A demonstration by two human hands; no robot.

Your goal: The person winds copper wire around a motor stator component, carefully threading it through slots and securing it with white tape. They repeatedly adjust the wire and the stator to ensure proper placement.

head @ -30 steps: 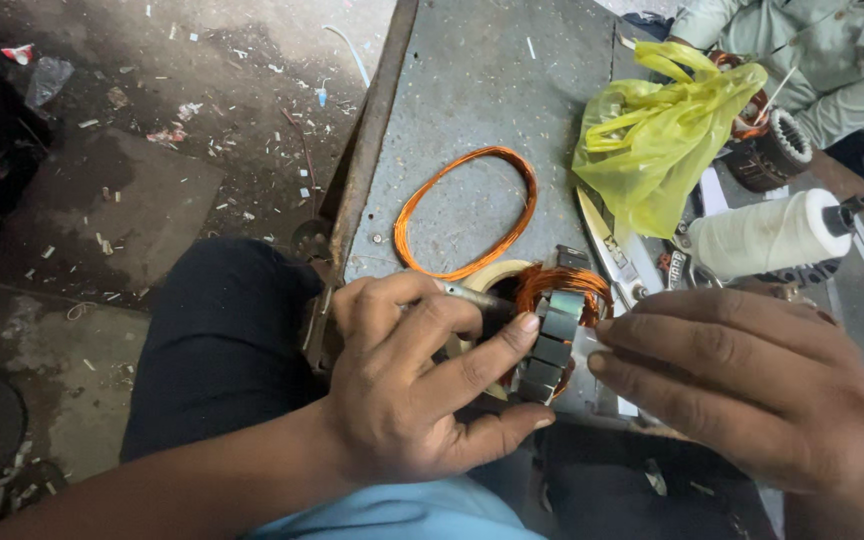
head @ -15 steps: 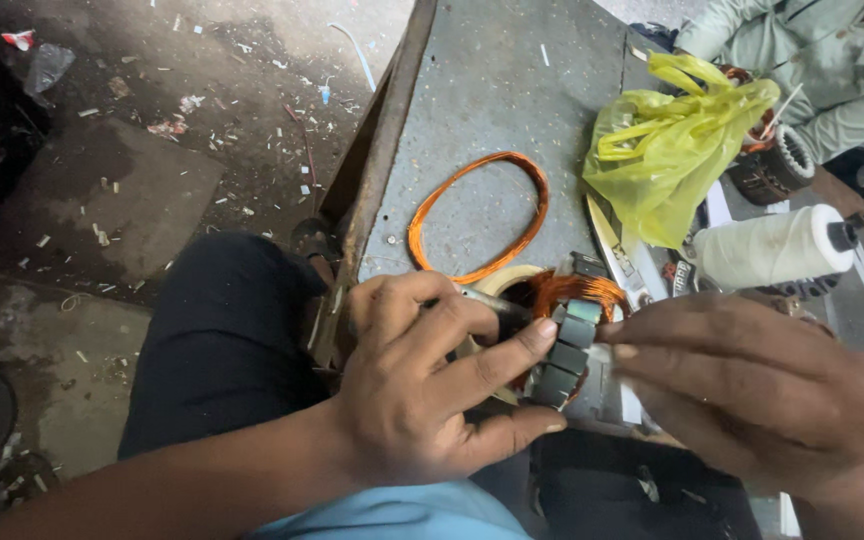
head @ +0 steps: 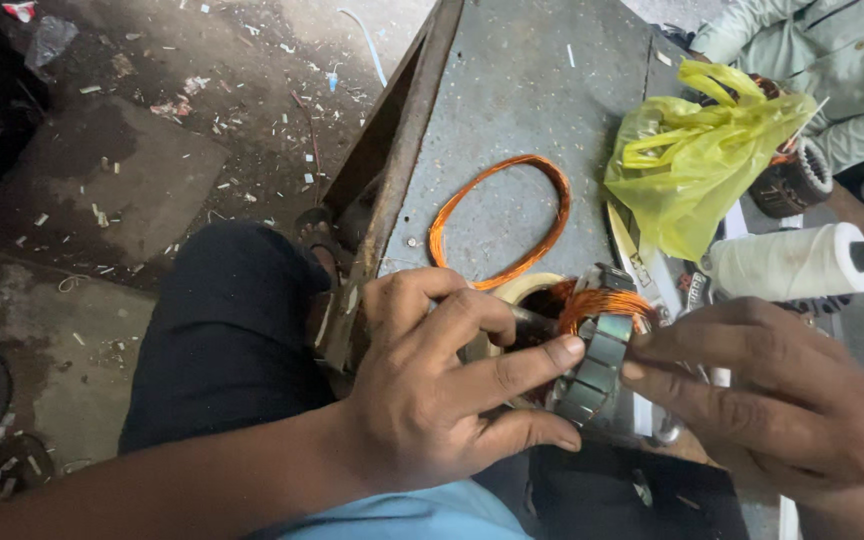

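Stator [head: 592, 365] sits gripped by left hand [head: 442, 400] and right hand [head: 782, 420], partly wound with copper, one loose coil [head: 497, 220] unfitted on the table [head: 512, 90].

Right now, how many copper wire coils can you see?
2. A loose coil lies on the grey table; another is wound in the stator held by the left hand and right hand. More may be hidden.

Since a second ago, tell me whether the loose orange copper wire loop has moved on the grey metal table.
No. The loop lies as before beside the yellow bag.
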